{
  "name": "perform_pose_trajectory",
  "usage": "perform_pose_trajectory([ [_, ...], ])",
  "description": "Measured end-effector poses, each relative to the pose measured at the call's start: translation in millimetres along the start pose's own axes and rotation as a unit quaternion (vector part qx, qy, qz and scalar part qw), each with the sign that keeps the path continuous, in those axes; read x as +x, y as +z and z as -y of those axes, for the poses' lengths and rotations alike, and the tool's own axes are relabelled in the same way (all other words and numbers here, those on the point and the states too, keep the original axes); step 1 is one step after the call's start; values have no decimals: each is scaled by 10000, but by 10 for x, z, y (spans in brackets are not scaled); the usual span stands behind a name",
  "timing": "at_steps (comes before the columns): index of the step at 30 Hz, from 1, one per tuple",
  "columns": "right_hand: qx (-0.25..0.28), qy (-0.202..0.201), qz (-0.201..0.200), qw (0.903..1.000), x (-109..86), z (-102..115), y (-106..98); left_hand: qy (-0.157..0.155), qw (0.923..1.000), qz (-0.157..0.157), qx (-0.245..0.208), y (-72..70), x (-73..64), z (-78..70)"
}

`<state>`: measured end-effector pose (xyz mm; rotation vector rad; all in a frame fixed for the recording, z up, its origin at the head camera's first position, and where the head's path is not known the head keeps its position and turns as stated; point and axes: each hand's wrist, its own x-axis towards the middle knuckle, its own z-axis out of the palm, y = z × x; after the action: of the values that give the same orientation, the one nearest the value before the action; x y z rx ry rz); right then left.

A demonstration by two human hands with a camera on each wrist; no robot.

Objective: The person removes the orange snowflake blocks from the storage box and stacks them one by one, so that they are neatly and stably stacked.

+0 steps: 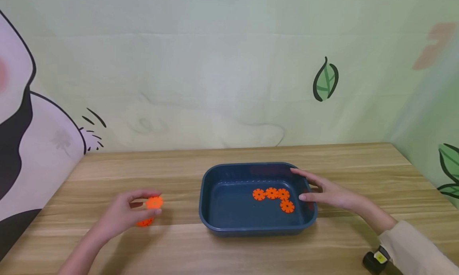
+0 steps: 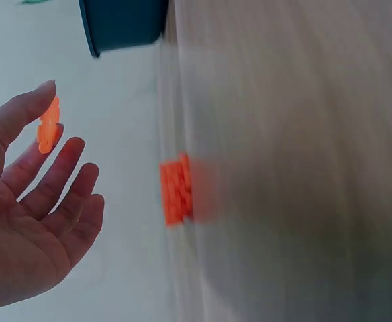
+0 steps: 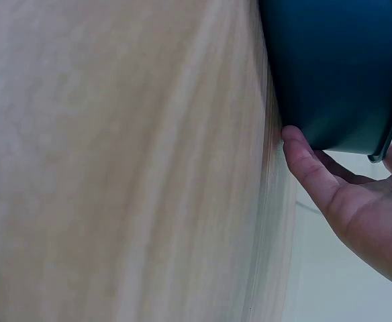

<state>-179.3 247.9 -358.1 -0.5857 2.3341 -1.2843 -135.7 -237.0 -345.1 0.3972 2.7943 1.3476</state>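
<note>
My left hand [image 1: 123, 211] pinches an orange notched plastic disc [image 1: 154, 202] between thumb and index finger, above the table. In the left wrist view the disc [image 2: 48, 125] appears nearly edge-on, with the other fingers loosely bent. Below that hand lies a stack of orange discs [image 2: 176, 190], partly hidden by the hand in the head view. A dark blue rectangular bin [image 1: 251, 230] stands right of centre, with several orange discs [image 1: 259, 194] on its floor. At the bin's right end my right hand [image 1: 333, 191] holds the wall, some fingers over the rim, others against the outside.
The wood-grain table [image 1: 179, 251] reaches back to a pale printed cloth [image 1: 222, 87] with leaf drawings. A black object with a yellow label [image 1: 376, 260] is beside the right sleeve [image 1: 416, 243], near the front edge.
</note>
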Motion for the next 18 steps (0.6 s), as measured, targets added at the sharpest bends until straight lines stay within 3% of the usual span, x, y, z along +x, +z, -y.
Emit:
perform_pose_trajectory([
  [10,90,-4,49,9999,4,-8,-5,-125,9989,276,355,-131,-23,207],
  [18,118,17,67,9999,8,-15,-5,-50,9971,680,341,-196,-2,352],
])
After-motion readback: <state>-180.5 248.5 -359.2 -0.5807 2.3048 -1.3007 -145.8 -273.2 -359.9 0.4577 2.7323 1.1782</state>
